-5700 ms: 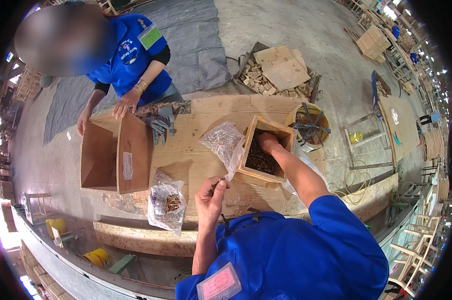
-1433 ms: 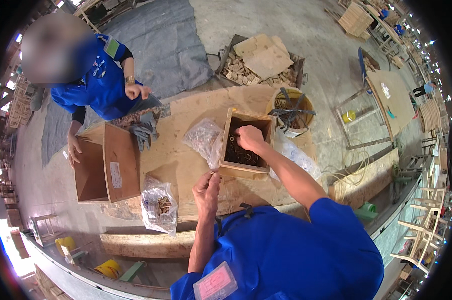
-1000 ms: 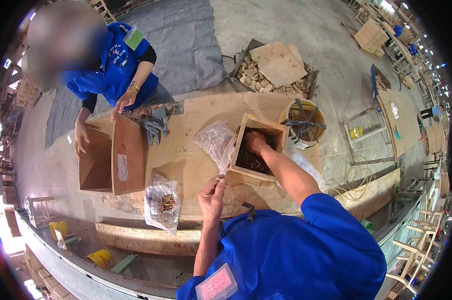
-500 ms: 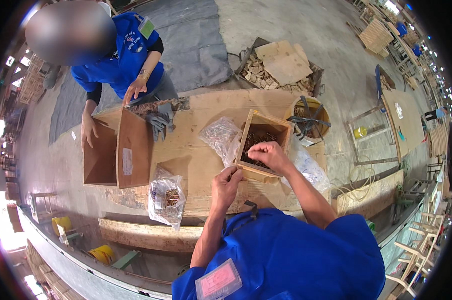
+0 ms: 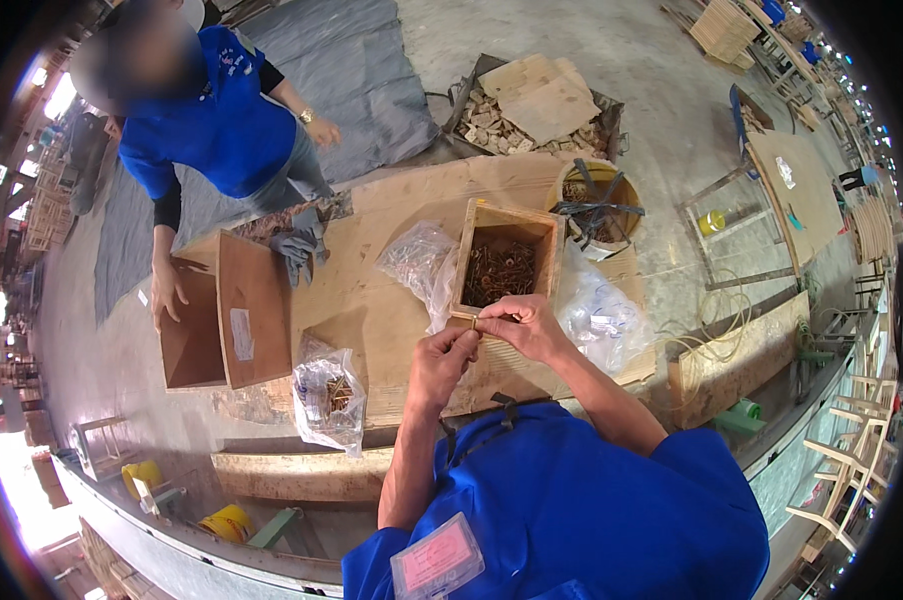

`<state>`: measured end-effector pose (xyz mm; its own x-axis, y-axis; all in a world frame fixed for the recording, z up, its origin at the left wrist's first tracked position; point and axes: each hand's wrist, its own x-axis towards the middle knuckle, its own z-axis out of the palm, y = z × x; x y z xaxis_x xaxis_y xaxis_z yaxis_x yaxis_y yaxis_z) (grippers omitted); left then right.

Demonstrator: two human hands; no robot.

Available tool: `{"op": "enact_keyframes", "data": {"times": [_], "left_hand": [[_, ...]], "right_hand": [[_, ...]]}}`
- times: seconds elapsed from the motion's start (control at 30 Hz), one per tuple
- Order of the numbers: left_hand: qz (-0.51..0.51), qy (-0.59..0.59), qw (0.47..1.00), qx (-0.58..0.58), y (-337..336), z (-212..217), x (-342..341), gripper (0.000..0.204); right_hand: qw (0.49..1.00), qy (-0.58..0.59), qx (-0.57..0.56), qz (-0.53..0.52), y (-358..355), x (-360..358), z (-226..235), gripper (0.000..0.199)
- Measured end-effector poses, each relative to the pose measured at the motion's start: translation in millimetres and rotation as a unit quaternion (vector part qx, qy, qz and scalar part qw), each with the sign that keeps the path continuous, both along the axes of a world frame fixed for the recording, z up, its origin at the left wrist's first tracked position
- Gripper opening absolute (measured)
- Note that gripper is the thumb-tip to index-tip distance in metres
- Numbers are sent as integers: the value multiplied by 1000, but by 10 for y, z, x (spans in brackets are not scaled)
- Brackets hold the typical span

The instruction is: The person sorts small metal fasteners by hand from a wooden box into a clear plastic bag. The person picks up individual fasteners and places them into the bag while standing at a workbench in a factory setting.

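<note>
An open wooden box [image 5: 471, 250] holding a heap of dark brown screws [image 5: 501, 272] stands on the plywood worktop [image 5: 371, 300]. Just in front of its near edge, my left hand [image 5: 439, 362] and my right hand [image 5: 516, 325] meet, both pinching a small thin brass-coloured screw [image 5: 479, 322] between the fingertips. A crumpled clear plastic bag [image 5: 419, 262] lies left of the box. Another clear bag with screws inside [image 5: 326, 398] sits at the worktop's near-left edge.
A co-worker in blue stands at the far left, one hand [image 5: 168, 293] on an open brown cardboard box [image 5: 226, 325]. Grey gloves [image 5: 296, 250] lie beside it. A yellow bucket [image 5: 596, 200] stands right of the wooden box. A tray of wood offcuts [image 5: 531, 105] lies behind.
My right hand has come out of the wooden box and joined my left hand in front of it, a small screw now pinched between them. The co-worker has shifted and straightened.
</note>
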<state>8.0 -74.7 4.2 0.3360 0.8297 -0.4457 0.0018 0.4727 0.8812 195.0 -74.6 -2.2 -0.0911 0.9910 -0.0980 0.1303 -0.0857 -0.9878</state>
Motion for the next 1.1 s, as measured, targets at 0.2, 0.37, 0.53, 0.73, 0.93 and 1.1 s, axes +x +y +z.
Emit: {"op": "enact_keyframes", "data": {"times": [0.2,0.37,0.53,0.73,0.93,1.1], "left_hand": [[47,-72,995,-45,-79,-64,-75,21],[94,-173,980,-24,-129,-125,-76,25],[73,-202,976,18,-166,-186,-116,19],[89,-199,974,56,-182,-174,-84,15],[138,-172,975,39,-150,-53,-43,15],[102,-217,971,-22,-117,-99,-167,34]], "right_hand": [[996,-61,52,27,-18,-54,41,12],[998,-15,38,42,-21,-91,144,13],[977,146,-152,17,-52,-72,49,17],[924,249,-287,34,-25,-79,94,19],[936,227,-268,-9,-75,-270,216,18],[955,201,-217,20,-71,-298,270,18]]}}
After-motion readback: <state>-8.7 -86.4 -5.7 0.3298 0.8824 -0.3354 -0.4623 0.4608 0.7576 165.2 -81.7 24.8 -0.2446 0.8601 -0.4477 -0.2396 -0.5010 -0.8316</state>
